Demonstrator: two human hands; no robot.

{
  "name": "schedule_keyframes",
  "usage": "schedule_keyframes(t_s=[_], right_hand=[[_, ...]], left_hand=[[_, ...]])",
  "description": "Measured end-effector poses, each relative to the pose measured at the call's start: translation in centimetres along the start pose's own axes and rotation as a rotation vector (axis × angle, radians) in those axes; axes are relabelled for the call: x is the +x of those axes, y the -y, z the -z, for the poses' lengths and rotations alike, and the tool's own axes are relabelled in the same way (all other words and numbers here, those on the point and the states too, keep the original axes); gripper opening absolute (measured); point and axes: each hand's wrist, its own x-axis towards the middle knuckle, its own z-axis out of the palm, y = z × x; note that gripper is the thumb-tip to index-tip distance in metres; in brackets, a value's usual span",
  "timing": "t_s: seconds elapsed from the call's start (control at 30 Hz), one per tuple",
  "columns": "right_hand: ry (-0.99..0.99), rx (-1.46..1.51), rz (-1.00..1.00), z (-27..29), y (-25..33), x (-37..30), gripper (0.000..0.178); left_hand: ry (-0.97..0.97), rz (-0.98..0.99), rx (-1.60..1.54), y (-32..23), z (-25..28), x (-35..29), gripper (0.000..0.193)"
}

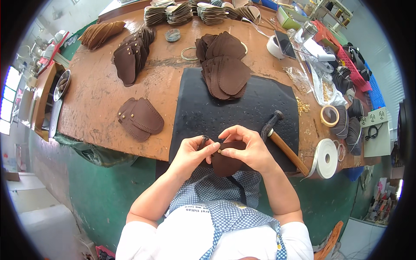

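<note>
My right hand [249,149] is closed on a dark brown leather piece [226,166] at the table's front edge, its thumb beside a small brass stud [219,151]. My left hand [190,154] is closed around a short dark metal rod [203,141], perhaps a punch or setter; its thumb reaches the leather next to the stud. A hammer [288,151] with a wooden handle lies on a black mat [190,104], right of my hands. Beyond them, a fanned stack of brown leather pieces [234,76] rests on the mat. More leather pieces with brass studs [147,116] lie to the left.
At the far left are studded leather stacks [129,63] and lighter brown pieces [102,34]. Bundled pieces [178,15] line the back. A white tape roll [326,158], masking tape [329,116], loose gold studs [302,105] and a pink basket [353,69] crowd the right.
</note>
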Motion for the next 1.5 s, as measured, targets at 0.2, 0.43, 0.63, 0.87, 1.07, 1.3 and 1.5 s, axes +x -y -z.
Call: schedule_keyframes(t_s=[0.2, 0.43, 0.63, 0.87, 1.07, 1.3, 1.5], right_hand=[[0.027, -0.031, -0.014, 0.1, 0.3, 0.1, 0.037], [-0.011, 0.02, -0.03, 0.0, 0.0, -0.1, 0.037], [-0.173, -0.085, -0.024, -0.2, -2.3, 0.8, 0.031], [-0.633, -0.552, 0.652, 0.0, -1.6, -3.4, 0.021], [-0.077, -0.614, 0.424, -3.1, -8.9, -10.4, 0.021], [-0.172, -0.976, 0.236, -5.0, -13.7, -10.0, 0.014], [-0.39, -1.167, 0.143, -4.3, -12.9, -11.3, 0.025]], left_hand=[[0.023, 0.016, 0.063, -0.2, 0.0, 0.4, 0.02], [0.008, 0.003, 0.085, 0.3, 0.1, -0.1, 0.02], [-0.111, -0.127, 0.235, 1.7, -0.7, 1.3, 0.018], [-0.289, -0.24, 0.351, 1.1, 0.6, 2.2, 0.016], [-0.286, -0.233, 0.377, 1.5, 0.4, 2.4, 0.015], [-0.4, -0.389, 0.644, 1.4, 0.5, 1.2, 0.013], [-0.223, -0.507, 0.842, 1.8, 1.3, -5.5, 0.008]])
